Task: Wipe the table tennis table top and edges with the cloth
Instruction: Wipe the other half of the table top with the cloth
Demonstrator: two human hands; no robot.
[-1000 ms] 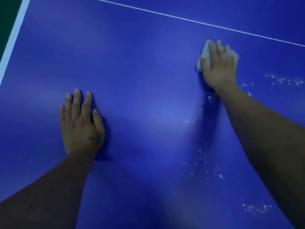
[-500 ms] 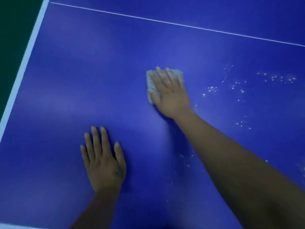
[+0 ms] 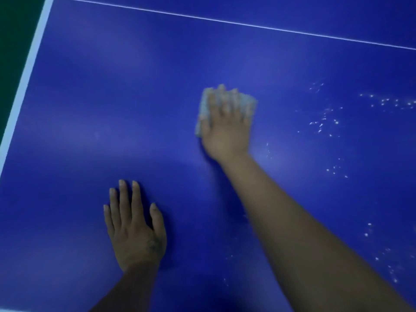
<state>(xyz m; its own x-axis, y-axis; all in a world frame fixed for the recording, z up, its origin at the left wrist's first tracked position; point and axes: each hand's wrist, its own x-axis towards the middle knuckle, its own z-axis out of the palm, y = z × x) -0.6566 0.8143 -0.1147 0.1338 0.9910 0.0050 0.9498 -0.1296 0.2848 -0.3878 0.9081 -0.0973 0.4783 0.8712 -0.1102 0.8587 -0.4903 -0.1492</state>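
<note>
Blue table point(image 3: 112, 97) shows white specks point(image 3: 326, 120) at right. Right grip point(image 3: 226, 131) presses cloth point(image 3: 203, 106) flat-handed; left grip point(image 3: 135, 233) rests flat, holding nothing.

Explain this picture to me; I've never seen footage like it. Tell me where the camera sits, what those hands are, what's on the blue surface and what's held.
There is no machine here. A person wears one wide-angle camera on the head, so you look down along both arms. The blue surface is a table tennis table, with a white edge line at the left and a thin white line across the far part. The left hand lies flat on the table, fingers straight, holding nothing. The right hand presses a pale cloth onto the table with flat fingers. It is blurred, which suggests wiping. White specks are scattered to the right of the cloth and are probably what needs wiping.
</note>
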